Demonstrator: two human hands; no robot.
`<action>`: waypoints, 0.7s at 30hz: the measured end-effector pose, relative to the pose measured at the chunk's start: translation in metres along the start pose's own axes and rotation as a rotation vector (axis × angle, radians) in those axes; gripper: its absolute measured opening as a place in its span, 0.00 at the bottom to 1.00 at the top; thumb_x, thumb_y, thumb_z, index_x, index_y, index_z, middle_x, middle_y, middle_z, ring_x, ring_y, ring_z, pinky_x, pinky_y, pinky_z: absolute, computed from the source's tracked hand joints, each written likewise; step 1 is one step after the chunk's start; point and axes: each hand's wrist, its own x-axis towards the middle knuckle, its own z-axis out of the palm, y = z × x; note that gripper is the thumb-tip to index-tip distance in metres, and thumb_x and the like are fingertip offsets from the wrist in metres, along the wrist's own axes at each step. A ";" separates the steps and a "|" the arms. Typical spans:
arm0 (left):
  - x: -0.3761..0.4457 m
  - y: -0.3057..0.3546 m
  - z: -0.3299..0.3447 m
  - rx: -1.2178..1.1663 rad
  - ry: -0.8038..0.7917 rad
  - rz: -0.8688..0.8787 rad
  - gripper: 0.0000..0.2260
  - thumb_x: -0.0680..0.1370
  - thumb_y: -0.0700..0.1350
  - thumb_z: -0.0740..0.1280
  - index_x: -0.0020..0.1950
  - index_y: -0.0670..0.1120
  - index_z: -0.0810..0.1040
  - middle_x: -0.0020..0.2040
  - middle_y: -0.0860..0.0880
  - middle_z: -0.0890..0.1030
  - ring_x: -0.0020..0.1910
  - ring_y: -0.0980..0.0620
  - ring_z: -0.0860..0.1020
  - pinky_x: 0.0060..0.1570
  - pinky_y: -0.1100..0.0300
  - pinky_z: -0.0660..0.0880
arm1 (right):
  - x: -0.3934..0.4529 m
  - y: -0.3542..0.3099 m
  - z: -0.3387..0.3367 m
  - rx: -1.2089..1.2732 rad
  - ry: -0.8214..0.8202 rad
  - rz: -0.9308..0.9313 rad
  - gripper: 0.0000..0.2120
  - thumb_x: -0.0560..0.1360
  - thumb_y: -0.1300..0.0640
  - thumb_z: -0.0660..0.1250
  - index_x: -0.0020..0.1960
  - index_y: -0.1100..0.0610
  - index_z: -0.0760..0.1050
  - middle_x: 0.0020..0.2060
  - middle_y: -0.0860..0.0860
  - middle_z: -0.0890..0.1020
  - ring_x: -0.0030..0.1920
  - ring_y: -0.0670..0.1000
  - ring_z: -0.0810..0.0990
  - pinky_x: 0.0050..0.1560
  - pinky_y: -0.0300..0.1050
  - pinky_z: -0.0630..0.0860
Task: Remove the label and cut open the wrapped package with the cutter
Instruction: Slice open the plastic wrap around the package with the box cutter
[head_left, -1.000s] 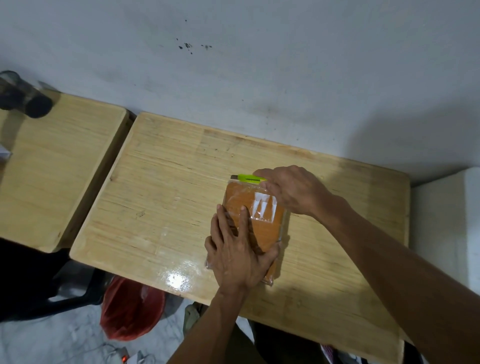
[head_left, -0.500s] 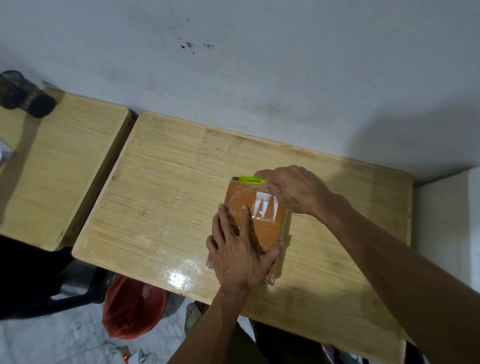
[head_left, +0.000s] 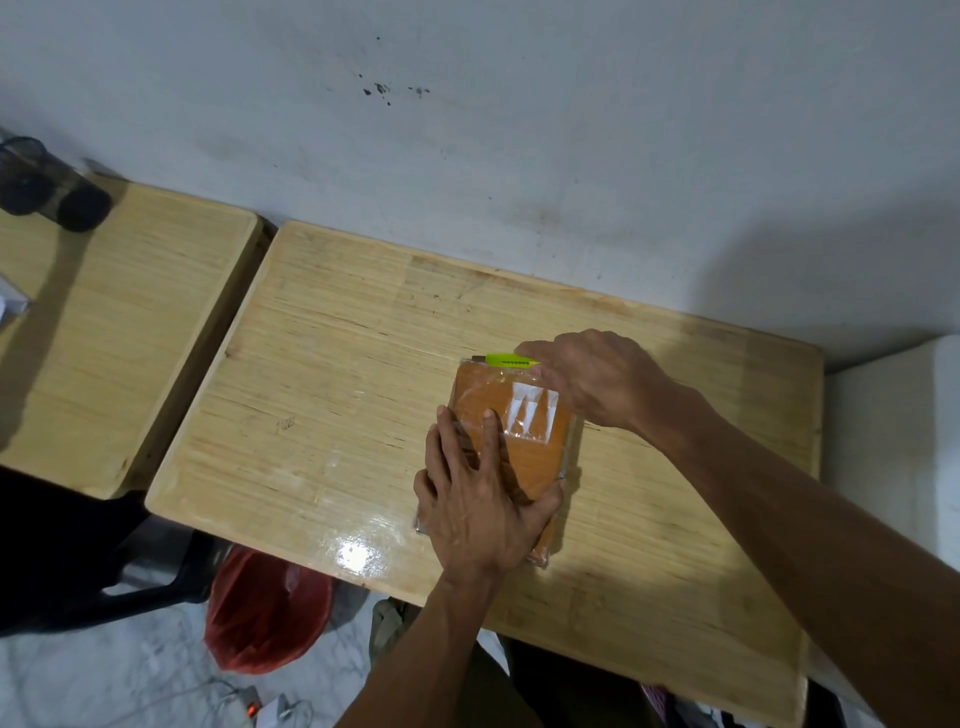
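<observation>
Little change from a moment ago: left hand (head_left: 480, 499) still flat, open, pinning the package (head_left: 519, 441) mid-desk (head_left: 337, 364), right hand (head_left: 597, 382) grip closed on the green cutter (head_left: 506, 359) along its far edge, torn label (head_left: 532, 413) remnants still on, so probably cutting underway.

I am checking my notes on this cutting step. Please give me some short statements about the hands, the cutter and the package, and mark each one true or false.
1. The left hand lies flat on the orange package. True.
2. The right hand holds a red cutter. False: the cutter is yellow-green.
3. The cutter is at the package's far edge. True.
4. The package stands upright on the wooden table. False: it lies flat.
5. White label remnants show on the package. True.
</observation>
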 end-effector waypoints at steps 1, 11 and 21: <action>0.000 0.000 0.000 -0.002 0.002 0.001 0.48 0.66 0.80 0.56 0.80 0.56 0.55 0.81 0.40 0.49 0.78 0.38 0.53 0.67 0.39 0.61 | -0.002 0.003 0.002 -0.016 0.024 -0.016 0.18 0.84 0.48 0.52 0.73 0.46 0.65 0.55 0.51 0.82 0.53 0.55 0.80 0.47 0.48 0.75; 0.000 0.001 -0.001 0.002 0.001 -0.004 0.48 0.66 0.80 0.55 0.80 0.57 0.55 0.81 0.40 0.49 0.78 0.38 0.53 0.67 0.39 0.61 | -0.022 0.016 0.004 -0.040 0.246 -0.159 0.16 0.79 0.49 0.60 0.60 0.54 0.79 0.37 0.51 0.83 0.33 0.53 0.81 0.31 0.39 0.67; -0.001 0.001 -0.002 0.005 -0.008 -0.012 0.48 0.66 0.80 0.54 0.80 0.56 0.55 0.81 0.40 0.48 0.78 0.38 0.53 0.68 0.39 0.61 | -0.033 0.017 -0.002 -0.069 0.229 -0.131 0.12 0.77 0.51 0.68 0.58 0.55 0.80 0.34 0.51 0.81 0.30 0.51 0.77 0.31 0.38 0.63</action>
